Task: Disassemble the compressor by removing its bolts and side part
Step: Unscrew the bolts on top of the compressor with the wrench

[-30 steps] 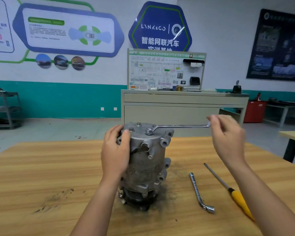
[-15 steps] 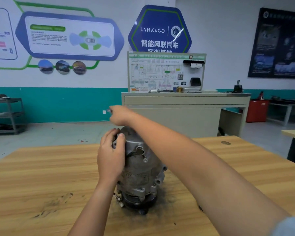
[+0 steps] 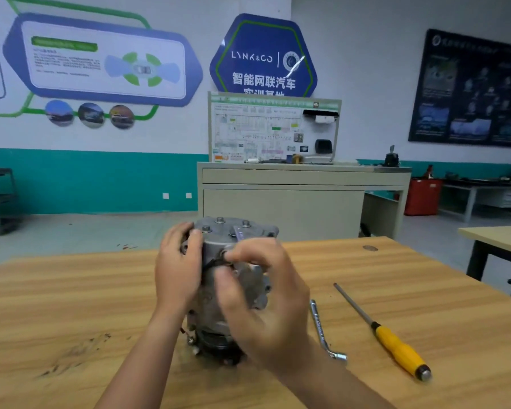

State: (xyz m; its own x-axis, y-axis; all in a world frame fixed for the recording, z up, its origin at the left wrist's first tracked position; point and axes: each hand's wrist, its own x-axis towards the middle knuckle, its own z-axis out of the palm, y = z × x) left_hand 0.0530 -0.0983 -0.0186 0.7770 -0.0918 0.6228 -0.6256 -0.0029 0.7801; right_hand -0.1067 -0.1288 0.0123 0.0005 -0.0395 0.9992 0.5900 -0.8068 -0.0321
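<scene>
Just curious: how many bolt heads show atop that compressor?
3 bolt heads: one beside the left hand, one at the rear, one on the right. The wrench may hide another.

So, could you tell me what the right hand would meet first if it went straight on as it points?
Most likely the compressor: the right hand, curled around the wrench, points at its side from close in front. Depth is unclear, so it may be touching.
</scene>
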